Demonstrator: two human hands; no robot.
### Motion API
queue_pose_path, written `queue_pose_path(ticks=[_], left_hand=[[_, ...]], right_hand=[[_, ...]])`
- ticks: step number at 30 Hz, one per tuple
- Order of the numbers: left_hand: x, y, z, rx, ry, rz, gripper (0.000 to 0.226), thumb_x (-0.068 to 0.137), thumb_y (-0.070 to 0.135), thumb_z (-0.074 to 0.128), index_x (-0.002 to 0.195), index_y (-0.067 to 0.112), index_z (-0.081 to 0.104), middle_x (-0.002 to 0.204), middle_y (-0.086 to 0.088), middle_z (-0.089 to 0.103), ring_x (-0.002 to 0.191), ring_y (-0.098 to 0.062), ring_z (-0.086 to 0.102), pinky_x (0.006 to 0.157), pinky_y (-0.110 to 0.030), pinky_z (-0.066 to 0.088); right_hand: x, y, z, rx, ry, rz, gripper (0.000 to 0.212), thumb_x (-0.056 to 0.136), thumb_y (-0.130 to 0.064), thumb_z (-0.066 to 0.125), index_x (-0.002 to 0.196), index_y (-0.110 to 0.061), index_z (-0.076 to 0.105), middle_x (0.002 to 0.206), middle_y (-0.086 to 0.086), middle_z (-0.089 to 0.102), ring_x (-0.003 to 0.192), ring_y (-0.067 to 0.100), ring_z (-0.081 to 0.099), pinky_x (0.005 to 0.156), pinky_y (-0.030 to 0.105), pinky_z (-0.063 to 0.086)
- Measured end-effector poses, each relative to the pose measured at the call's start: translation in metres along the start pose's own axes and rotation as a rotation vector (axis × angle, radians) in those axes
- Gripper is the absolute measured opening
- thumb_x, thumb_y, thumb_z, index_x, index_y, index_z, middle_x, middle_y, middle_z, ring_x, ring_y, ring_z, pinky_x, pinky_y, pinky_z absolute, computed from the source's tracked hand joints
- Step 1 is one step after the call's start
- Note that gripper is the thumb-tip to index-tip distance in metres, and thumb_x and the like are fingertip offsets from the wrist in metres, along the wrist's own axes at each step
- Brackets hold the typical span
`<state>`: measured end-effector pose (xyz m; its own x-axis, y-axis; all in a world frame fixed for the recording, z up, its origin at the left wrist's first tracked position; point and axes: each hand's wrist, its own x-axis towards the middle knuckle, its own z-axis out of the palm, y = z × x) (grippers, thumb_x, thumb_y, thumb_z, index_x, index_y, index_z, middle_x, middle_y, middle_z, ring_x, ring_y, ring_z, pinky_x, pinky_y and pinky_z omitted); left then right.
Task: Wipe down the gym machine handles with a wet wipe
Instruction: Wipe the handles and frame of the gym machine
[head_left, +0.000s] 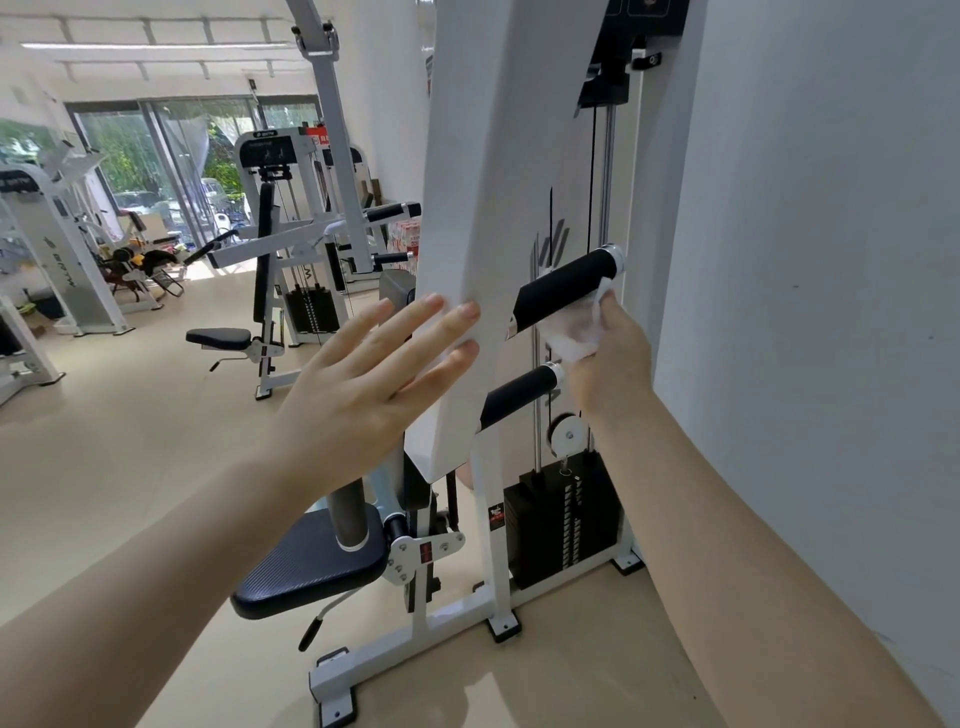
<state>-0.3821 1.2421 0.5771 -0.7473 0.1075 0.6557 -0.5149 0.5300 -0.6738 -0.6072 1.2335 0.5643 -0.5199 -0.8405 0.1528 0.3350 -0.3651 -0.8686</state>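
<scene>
Two black foam handles stick out from the white arm of the gym machine: an upper handle with a chrome end cap, and a lower handle beneath it. My right hand grips a crumpled white wet wipe and holds it against the underside of the upper handle, near its outer end. My left hand is flat with straight, spread fingers, fingertips resting on the front edge of the white arm.
A white wall stands close on the right. Below are the black weight stack, a pulley, the dark padded seat and the white base frame. Other machines stand across the beige floor to the left.
</scene>
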Motion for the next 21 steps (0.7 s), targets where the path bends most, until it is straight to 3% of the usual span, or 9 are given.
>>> queue_pose_path(ticks=[2, 4, 6, 9, 12, 14, 17, 19, 21], left_hand=[[0.001, -0.001, 0.000, -0.006, 0.002, 0.001, 0.045, 0.089, -0.007, 0.046, 0.130, 0.012, 0.047, 0.143, -0.008, 0.035, 0.131, -0.027, 0.037, 0.107, -0.044, 0.032], [0.000, -0.002, 0.001, -0.008, 0.002, 0.002, 0.045, 0.089, -0.008, 0.046, 0.130, 0.012, 0.047, 0.143, -0.008, 0.035, 0.131, -0.027, 0.037, 0.106, -0.045, 0.034], [-0.001, -0.003, 0.002, -0.003, -0.002, 0.002, 0.045, 0.090, -0.007, 0.045, 0.130, 0.012, 0.046, 0.143, -0.008, 0.035, 0.132, -0.026, 0.037, 0.106, -0.045, 0.034], [-0.001, -0.004, 0.003, -0.001, -0.011, 0.004, 0.045, 0.090, -0.007, 0.046, 0.130, 0.012, 0.047, 0.143, -0.008, 0.035, 0.132, -0.026, 0.036, 0.107, -0.045, 0.034], [-0.001, -0.004, 0.004, 0.006, -0.015, 0.004, 0.045, 0.090, -0.006, 0.047, 0.131, 0.012, 0.046, 0.144, -0.008, 0.034, 0.133, -0.026, 0.035, 0.108, -0.045, 0.033], [-0.003, -0.005, 0.004, 0.012, -0.017, 0.004, 0.046, 0.090, -0.006, 0.045, 0.131, 0.013, 0.046, 0.144, -0.007, 0.033, 0.133, -0.026, 0.035, 0.109, -0.044, 0.031], [-0.003, -0.008, 0.005, 0.019, -0.015, 0.004, 0.045, 0.090, -0.005, 0.044, 0.131, 0.013, 0.046, 0.144, -0.007, 0.033, 0.133, -0.026, 0.035, 0.109, -0.045, 0.032], [-0.002, -0.009, 0.005, 0.018, -0.028, 0.006, 0.046, 0.089, -0.005, 0.047, 0.131, 0.014, 0.046, 0.145, -0.006, 0.033, 0.134, -0.026, 0.034, 0.109, -0.045, 0.032], [-0.003, -0.011, 0.006, 0.021, -0.035, 0.009, 0.049, 0.087, -0.006, 0.049, 0.132, 0.014, 0.045, 0.145, -0.007, 0.032, 0.134, -0.027, 0.034, 0.109, -0.046, 0.031]], right_hand=[[0.001, 0.005, -0.001, -0.021, -0.079, 0.031, 0.030, 0.073, -0.047, 0.056, 0.093, -0.025, 0.056, 0.090, -0.006, 0.053, 0.092, 0.012, 0.052, 0.093, 0.036, 0.045], [-0.009, 0.016, 0.003, 0.018, -0.182, 0.131, 0.035, 0.079, -0.033, 0.064, 0.110, -0.018, 0.058, 0.106, 0.001, 0.057, 0.101, 0.018, 0.054, 0.091, 0.034, 0.044], [-0.018, 0.022, 0.009, 0.089, -0.236, 0.216, 0.029, 0.079, -0.020, 0.066, 0.108, -0.015, 0.061, 0.119, 0.008, 0.059, 0.112, 0.023, 0.054, 0.101, 0.040, 0.040], [-0.009, 0.008, 0.002, 0.044, -0.154, 0.150, 0.019, 0.089, -0.015, 0.053, 0.107, -0.014, 0.060, 0.110, 0.009, 0.059, 0.110, 0.024, 0.054, 0.105, 0.045, 0.037], [0.006, -0.004, 0.004, 0.222, -0.028, 0.168, 0.015, 0.095, -0.008, 0.041, 0.098, -0.012, 0.055, 0.085, 0.001, 0.052, 0.087, 0.020, 0.057, 0.108, 0.042, 0.036], [-0.008, 0.000, 0.014, 0.273, -0.124, 0.219, 0.014, 0.094, -0.003, 0.044, 0.088, -0.012, 0.054, 0.081, 0.002, 0.058, 0.092, 0.023, 0.064, 0.099, 0.038, 0.046], [-0.025, 0.008, 0.022, 0.348, -0.294, 0.243, 0.014, 0.091, -0.003, 0.049, 0.100, -0.007, 0.058, 0.089, 0.009, 0.069, 0.088, 0.018, 0.068, 0.084, 0.032, 0.056], [-0.019, 0.004, 0.017, 0.315, -0.166, 0.153, 0.017, 0.091, -0.009, 0.053, 0.107, -0.012, 0.056, 0.105, 0.009, 0.063, 0.099, 0.018, 0.062, 0.092, 0.035, 0.051], [-0.014, 0.003, 0.013, 0.220, -0.003, 0.036, 0.018, 0.094, -0.017, 0.051, 0.111, -0.016, 0.053, 0.104, 0.001, 0.058, 0.097, 0.012, 0.058, 0.086, 0.028, 0.049]])
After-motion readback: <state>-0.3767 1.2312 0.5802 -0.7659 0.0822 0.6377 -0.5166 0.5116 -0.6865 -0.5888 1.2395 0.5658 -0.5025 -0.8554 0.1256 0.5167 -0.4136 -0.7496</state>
